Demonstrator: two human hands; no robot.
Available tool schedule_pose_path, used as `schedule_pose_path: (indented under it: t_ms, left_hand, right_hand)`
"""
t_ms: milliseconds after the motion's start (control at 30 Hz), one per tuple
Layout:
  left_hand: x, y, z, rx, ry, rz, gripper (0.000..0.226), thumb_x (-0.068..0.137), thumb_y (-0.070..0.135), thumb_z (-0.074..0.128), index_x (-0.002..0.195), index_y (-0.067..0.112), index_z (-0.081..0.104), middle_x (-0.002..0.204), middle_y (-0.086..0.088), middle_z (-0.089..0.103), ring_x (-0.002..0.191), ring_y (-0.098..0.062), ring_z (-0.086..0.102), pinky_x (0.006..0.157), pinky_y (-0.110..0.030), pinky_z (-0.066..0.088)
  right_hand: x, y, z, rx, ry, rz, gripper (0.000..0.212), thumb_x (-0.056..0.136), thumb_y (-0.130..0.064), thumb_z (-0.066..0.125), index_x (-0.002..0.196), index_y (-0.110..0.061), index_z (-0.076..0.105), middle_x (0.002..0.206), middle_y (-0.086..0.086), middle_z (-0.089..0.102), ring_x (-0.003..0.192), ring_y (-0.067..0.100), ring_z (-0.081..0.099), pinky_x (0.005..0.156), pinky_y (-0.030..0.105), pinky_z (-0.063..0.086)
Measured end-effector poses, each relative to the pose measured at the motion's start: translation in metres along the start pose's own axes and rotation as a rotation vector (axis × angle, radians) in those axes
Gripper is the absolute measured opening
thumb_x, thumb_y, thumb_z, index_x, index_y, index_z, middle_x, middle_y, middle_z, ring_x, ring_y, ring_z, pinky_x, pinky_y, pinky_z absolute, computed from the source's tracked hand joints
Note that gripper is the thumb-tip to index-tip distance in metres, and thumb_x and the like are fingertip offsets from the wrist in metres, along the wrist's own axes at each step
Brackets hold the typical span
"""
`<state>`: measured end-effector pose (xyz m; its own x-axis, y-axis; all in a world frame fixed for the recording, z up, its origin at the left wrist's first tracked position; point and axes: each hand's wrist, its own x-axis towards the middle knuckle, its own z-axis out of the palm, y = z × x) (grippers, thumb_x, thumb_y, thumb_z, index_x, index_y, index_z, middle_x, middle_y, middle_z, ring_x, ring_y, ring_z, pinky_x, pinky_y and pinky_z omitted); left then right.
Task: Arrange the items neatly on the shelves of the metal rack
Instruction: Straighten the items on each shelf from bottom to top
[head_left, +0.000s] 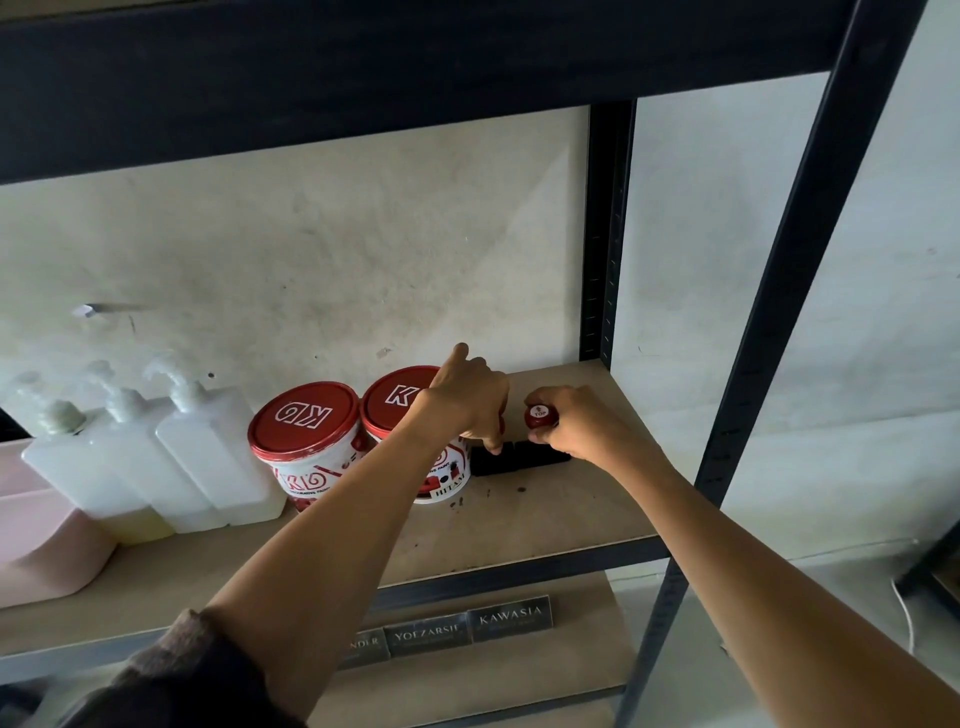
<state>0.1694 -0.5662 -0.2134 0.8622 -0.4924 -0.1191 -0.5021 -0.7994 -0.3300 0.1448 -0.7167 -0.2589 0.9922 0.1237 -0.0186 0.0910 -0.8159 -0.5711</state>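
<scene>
On the rack's shelf (545, 519), in the head view, the right hand (576, 423) is gripping a small red cap (540, 415) marked TOP, its fingers curling round it, just above the black blocks (540, 457) lying by the tubs (306, 441). The left hand (470, 400) is reaching down, its bent fingers touching the blocks' left end; whether it is pinching anything I cannot tell. Both red-lidded tubs are standing side by side, with three pump bottles (208, 457) lining up to their left and a pink bin (47, 545) sitting at the far left.
</scene>
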Motion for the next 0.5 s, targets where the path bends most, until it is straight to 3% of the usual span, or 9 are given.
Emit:
schedule_pose_path:
  t_ms: [267,500]
  left_hand:
    - [0.0006,-0.0003,0.0018,0.007,0.018,-0.004,0.042,0.073,0.059,0.073,0.095,0.023,0.072,0.085,0.004,0.069,0.090,-0.014,0.057,0.083,-0.031,0.018]
    - [-0.0005,-0.0007,0.0010,-0.013,0.005,-0.008,0.041,0.074,0.059,0.074,0.092,0.023,0.072,0.082,0.004,0.069,0.089,-0.014,0.058,0.082,-0.032,0.017]
  right_hand:
    - [0.0014,-0.0009,0.0002,0.007,0.008,0.013,0.048,0.083,-0.022,0.073,0.128,-0.021,0.057,0.126,0.012,0.058,0.102,0.029,0.061,0.067,0.031,0.058]
    - [0.0004,0.0003,-0.0001,0.002,0.014,-0.009,0.054,0.083,-0.022,0.073,0.133,-0.020,0.053,0.130,0.011,0.057,0.109,0.028,0.060,0.078,0.034,0.057]
